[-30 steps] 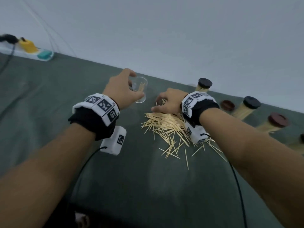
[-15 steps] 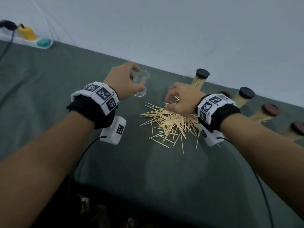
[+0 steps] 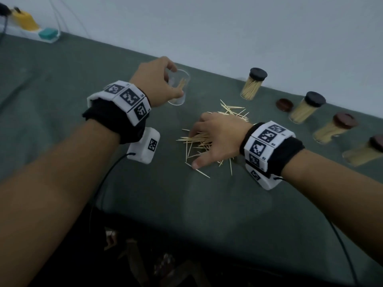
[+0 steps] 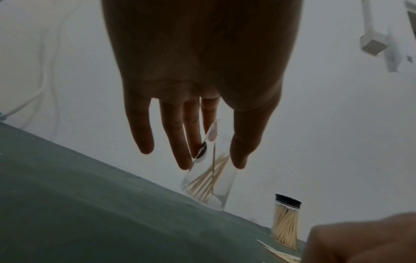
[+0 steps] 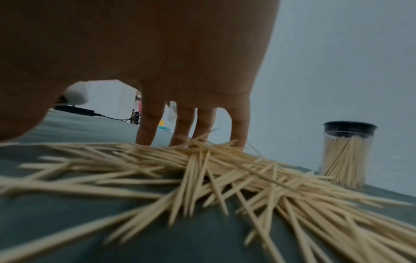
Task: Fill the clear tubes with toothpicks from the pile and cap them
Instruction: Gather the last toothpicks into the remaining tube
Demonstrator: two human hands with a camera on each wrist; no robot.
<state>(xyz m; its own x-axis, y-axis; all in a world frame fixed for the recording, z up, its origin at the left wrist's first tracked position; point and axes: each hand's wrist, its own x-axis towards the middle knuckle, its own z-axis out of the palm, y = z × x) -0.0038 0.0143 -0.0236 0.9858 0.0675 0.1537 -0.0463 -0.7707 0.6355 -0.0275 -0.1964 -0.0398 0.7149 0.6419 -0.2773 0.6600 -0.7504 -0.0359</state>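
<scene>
My left hand [image 3: 165,83] grips a clear open tube [image 3: 178,88] near its rim, thumb on one side and fingers on the other. The tube [image 4: 209,183] stands tilted on the green cloth with a few toothpicks inside. To its right lies the loose toothpick pile [image 3: 207,141]. My right hand [image 3: 215,137] rests palm down on the pile, its fingers [image 5: 189,131] straight and touching the sticks [image 5: 202,178], thumb spread onto the cloth. It holds nothing that I can see.
Several filled, capped tubes stand along the back right: black caps [image 3: 251,84] [image 3: 304,108], brown caps [image 3: 333,129] [image 3: 364,152]. A loose brown cap [image 3: 284,104] lies between them. A power strip [image 3: 41,32] sits far left. The table's front edge [image 3: 186,220] is near me.
My right hand has come down from the far side of the pile and now lies flat on it, fingers straightened. The left hand still holds the tube in the same place.
</scene>
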